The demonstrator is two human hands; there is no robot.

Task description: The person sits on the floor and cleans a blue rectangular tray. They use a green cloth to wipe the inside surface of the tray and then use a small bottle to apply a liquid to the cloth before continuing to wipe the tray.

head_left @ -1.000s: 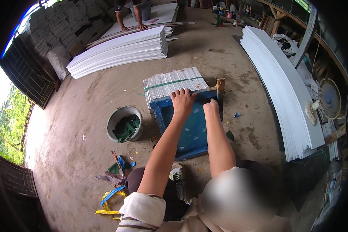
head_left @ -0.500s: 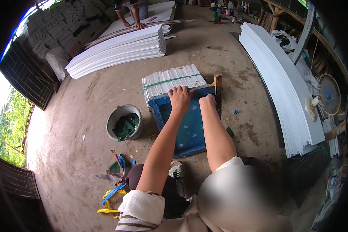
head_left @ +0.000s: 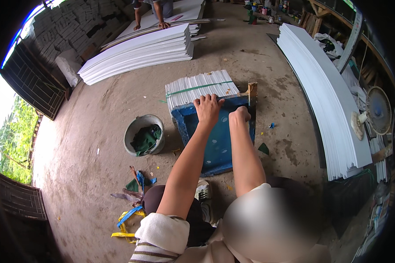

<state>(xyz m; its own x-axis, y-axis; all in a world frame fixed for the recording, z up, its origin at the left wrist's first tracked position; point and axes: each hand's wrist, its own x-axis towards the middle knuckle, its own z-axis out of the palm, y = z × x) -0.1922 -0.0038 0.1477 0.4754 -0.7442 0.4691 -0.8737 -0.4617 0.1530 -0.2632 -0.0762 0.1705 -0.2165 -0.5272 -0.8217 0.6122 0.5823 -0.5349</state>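
Note:
A blue-framed screen (head_left: pixel 217 147), like a screen-printing frame with pale round spots on its mesh, leans in front of me against a strapped stack of white sheets (head_left: pixel 197 87). My left hand (head_left: pixel 209 108) grips its far rim, fingers curled over the edge. Over the right part of the mesh, my right hand (head_left: pixel 240 115) is closed in a fist. Whatever that fist may hold is hidden under it. A wooden bar (head_left: pixel 252 93) sticks up at the frame's far right corner.
To the left stands a grey bucket (head_left: pixel 159 143) with dark green cloth inside. Yellow and blue straps (head_left: pixel 126 223) lie lower left. White sheet stacks rise far left (head_left: pixel 138 52) and right (head_left: pixel 322 101), a fan (head_left: pixel 377 110) by the latter. Another person's hands (head_left: pixel 163 25) work far off.
The whole view has shifted slightly. My left hand keeps its grip on the rim, and my right fist has turned a little. The other person's hands have moved farther apart.

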